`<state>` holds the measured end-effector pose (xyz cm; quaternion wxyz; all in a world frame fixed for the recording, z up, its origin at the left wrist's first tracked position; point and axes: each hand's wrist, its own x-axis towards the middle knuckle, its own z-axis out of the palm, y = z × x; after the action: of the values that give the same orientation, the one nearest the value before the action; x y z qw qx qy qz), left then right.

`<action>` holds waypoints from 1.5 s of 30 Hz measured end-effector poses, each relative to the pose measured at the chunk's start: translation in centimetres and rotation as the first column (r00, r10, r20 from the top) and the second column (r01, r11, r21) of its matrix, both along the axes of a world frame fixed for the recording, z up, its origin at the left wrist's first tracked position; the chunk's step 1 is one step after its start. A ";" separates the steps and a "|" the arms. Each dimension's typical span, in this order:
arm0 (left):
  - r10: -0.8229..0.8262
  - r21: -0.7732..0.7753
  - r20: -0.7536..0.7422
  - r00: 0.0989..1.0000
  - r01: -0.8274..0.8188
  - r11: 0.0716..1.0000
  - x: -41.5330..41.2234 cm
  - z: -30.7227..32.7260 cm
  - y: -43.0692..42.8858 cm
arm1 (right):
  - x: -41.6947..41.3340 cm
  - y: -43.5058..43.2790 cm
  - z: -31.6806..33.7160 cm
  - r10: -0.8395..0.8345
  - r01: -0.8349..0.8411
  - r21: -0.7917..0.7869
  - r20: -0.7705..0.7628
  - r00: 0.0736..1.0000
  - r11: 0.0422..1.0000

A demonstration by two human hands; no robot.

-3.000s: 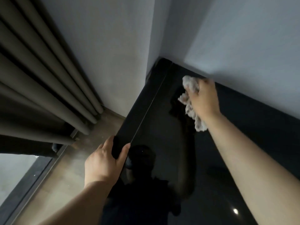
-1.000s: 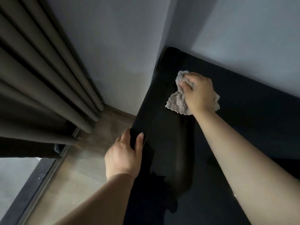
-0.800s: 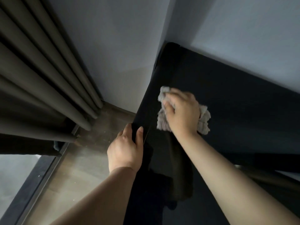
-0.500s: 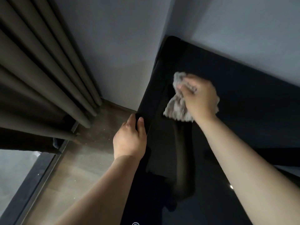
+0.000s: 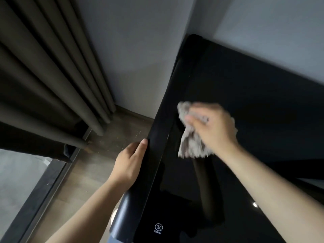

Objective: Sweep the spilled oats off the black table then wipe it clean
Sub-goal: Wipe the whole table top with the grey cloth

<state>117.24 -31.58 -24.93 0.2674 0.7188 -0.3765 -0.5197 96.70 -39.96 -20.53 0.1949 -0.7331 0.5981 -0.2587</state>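
The right hand (image 5: 213, 128) has its fingers curled tight around a bunched grey cloth (image 5: 190, 146), so the grip is full. A loose tail of the cloth spills out toward the wrist and is pressed to the black table (image 5: 259, 88); hand and cloth are both blurred. Just left of that grip runs the table's long edge, and the left hand (image 5: 127, 165) clasps it there, one digit on the rim and the rest hidden underneath. No oats show on the glossy top around the cloth. Further left, past the edge, pale specks (image 5: 121, 137) lie on the wooden floor (image 5: 84, 172); they may be oats but are too small to tell. Beyond them hangs a dark curtain (image 5: 43, 71). The risk, as I judge it: this near the edge, a stroke could flick leftover grains onto the floor, and the trailing tail could drag smears that the shiny surface will show. The far corner by the wall (image 5: 140, 50), ahead of the grip, is easily missed.
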 end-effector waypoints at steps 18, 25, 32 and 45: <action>0.086 -0.088 0.032 0.996 -0.083 0.993 -0.7 -0.9 1.4 | 1.6 4.5 0.0 -0.034 0.021 0.117 0.111 0.993 0.993; 0.095 -0.091 0.050 0.994 -0.090 0.992 -0.8 -0.7 1.4 | 4.2 0.1 -2.7 -0.346 0.325 -0.140 -0.168 0.923 0.935; 0.100 -0.080 0.072 0.992 -0.094 0.992 -0.4 -0.5 1.8 | 4.3 12.9 -1.9 0.020 -0.023 -0.028 -0.095 0.995 0.999; 0.047 -0.035 0.030 0.998 -0.046 0.998 0.5 -0.4 4.9 | 6.5 9.6 -2.8 -0.281 0.269 -0.107 -0.126 0.951 0.957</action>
<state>117.70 -26.64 -25.33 0.2857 0.7307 -0.3724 -0.4957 103.23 -30.36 -23.30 0.0817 -0.6669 0.6944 -0.2576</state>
